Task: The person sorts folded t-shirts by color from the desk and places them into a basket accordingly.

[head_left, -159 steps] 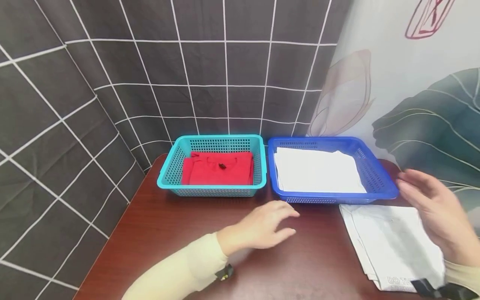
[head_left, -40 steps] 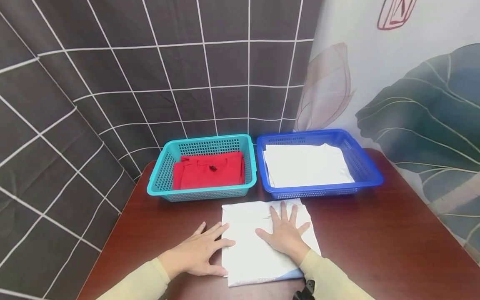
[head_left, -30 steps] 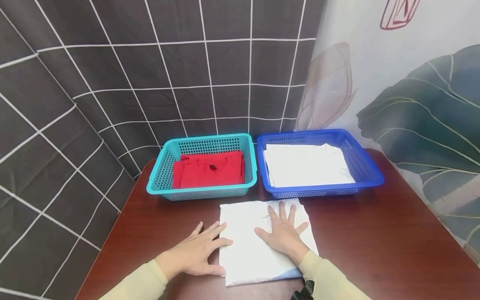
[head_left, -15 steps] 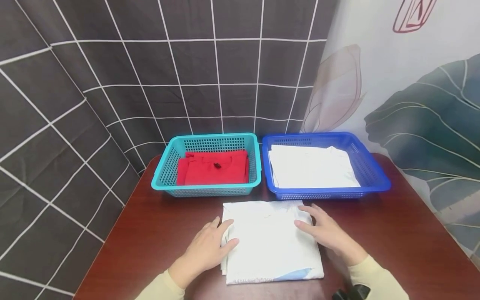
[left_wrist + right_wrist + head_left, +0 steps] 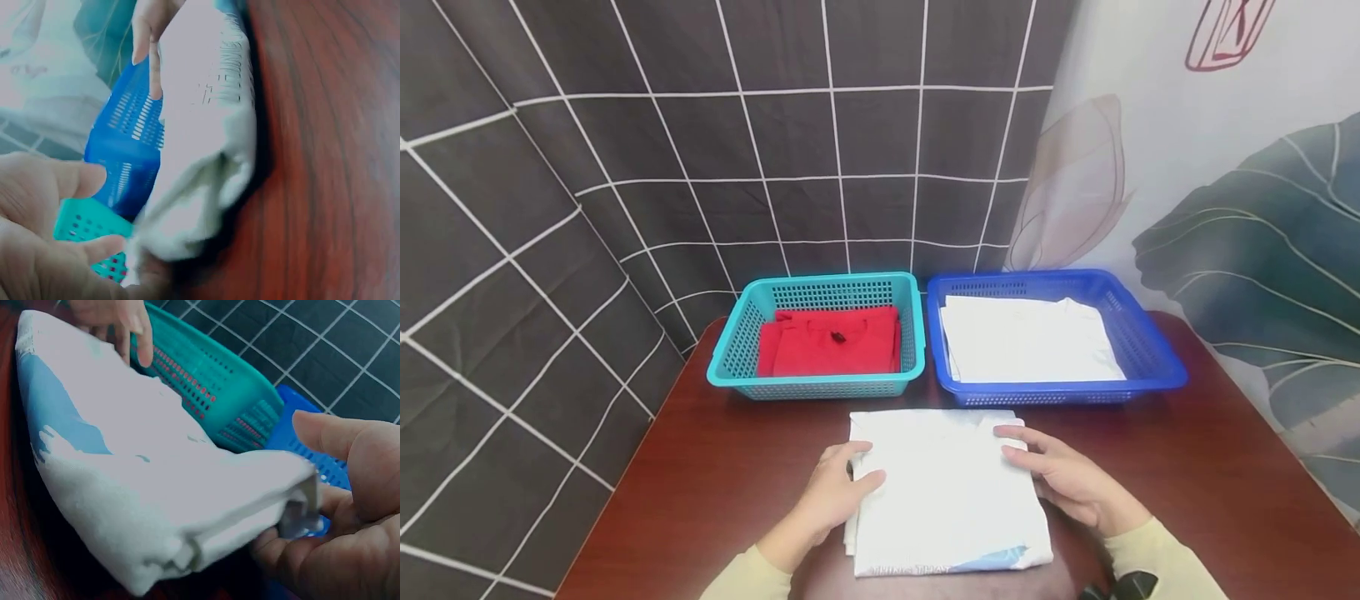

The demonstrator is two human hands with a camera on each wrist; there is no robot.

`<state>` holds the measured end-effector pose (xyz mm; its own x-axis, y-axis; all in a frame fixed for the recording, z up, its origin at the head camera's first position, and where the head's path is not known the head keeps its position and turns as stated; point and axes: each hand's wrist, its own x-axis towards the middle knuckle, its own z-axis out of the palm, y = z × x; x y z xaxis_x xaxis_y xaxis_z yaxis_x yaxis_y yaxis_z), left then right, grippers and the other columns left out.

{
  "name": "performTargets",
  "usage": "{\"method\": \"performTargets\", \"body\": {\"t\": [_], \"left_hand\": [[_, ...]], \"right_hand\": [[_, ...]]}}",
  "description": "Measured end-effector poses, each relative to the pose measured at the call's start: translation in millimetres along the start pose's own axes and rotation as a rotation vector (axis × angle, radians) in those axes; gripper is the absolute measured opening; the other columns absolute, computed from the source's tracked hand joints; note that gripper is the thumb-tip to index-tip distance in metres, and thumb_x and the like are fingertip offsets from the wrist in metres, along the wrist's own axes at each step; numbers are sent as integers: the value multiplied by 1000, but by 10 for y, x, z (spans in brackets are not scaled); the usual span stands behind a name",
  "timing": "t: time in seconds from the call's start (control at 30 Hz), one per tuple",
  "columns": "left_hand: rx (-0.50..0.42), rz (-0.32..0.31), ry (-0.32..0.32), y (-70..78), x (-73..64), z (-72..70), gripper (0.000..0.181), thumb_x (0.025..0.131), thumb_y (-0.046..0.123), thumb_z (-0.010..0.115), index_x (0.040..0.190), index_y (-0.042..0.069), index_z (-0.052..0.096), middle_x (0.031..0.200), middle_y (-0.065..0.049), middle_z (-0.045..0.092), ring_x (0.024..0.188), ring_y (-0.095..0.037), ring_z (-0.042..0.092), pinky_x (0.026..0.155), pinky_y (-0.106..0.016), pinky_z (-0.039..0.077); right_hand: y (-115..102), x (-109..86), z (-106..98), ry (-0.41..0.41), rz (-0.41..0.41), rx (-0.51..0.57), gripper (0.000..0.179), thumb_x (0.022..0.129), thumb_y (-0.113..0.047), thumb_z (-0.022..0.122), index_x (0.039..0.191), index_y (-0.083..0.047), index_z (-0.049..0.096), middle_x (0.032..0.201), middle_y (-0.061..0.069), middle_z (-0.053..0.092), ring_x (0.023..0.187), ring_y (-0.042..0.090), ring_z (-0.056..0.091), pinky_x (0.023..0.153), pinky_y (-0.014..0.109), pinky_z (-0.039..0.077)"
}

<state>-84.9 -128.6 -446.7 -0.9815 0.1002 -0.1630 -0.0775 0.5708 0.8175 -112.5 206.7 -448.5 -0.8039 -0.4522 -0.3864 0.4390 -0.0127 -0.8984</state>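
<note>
A folded white T-shirt with a blue print and some lettering along its near edge lies on the reddish-brown table. My left hand holds its left edge; in the left wrist view some fingers reach under the cloth and the thumb stands above it. At the opposite edge is my right hand. Its fingers curl under the fold in the right wrist view, while the thumb is raised clear of the fabric. Layered folds show at the shirt's end. The fingertips under the cloth are hidden.
Behind the shirt stands a turquoise basket with folded red clothing in it. To its right, a blue basket contains folded white clothing. A dark gridded curtain and a patterned light one hang behind the table.
The shirt was at the right earlier, then lay in the middle with the right hand spread flat on it. That hand has since moved to the right edge; both hands now flank the shirt.
</note>
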Motion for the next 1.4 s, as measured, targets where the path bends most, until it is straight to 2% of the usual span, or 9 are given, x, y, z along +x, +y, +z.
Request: {"method": "performTargets", "body": {"t": [0.1,0.23,0.33,0.43,0.57,0.7,1.1,1.23,1.4], "left_hand": [[-192,-82,-38,-14,38,20,52,85,27,73,132,14,55,136,-18,43,120,-34,44,98,-53,40],[-293,-61,-150,-21,93,22,55,85,24,73,135,13,53,137,-15,47,119,-30,44,98,-52,39],[-273,-22,-202,-37,117,27,57,83,24,75,135,13,54,136,-13,49,124,-30,42,101,-55,36],[-206,19,-192,-73,130,38,58,81,20,77,134,13,55,134,-12,51,124,-31,43,101,-57,36],[-88,89,-170,-134,147,41,62,80,14,77,137,14,52,134,-10,53,124,-30,46,100,-56,39],[-14,155,-185,-190,162,16,65,81,12,75,140,15,48,138,-8,51,129,-30,44,102,-54,37],[-63,221,-177,-188,130,-107,65,81,14,76,139,26,50,136,4,52,129,-20,44,103,-50,38],[-72,247,-164,-125,88,-171,65,80,14,76,139,29,51,134,6,54,125,-17,47,101,-46,41],[-88,291,-150,10,-1,-265,63,80,18,78,138,27,53,131,2,57,115,-16,53,95,-37,46]], "right_hand": [[39,34,47,-53,2,16,64,97,-24,58,148,-2,27,122,17,59,105,29,62,86,43,53],[74,81,122,-37,-16,-44,62,95,-23,62,146,-2,34,115,17,63,96,29,66,80,42,55],[102,103,171,26,-47,-125,61,92,-21,66,144,-3,38,113,19,62,88,30,68,75,43,56],[134,132,191,123,-93,-262,60,86,-22,73,138,-6,48,124,18,55,92,29,64,74,41,56],[182,178,171,252,-185,-516,57,77,-28,81,129,-14,60,135,10,52,115,27,50,92,42,45],[218,198,144,278,-281,-661,58,75,-31,82,127,-16,60,131,6,58,125,28,45,101,52,34],[182,68,171,343,-324,-715,60,72,-39,83,126,-23,62,129,3,60,125,28,47,99,55,36],[103,-51,227,368,-319,-682,59,72,-39,83,125,-24,62,126,5,60,114,24,51,89,41,47],[13,-191,280,355,-385,-628,56,73,-29,84,124,-21,62,119,6,63,100,18,57,76,26,52]]}}
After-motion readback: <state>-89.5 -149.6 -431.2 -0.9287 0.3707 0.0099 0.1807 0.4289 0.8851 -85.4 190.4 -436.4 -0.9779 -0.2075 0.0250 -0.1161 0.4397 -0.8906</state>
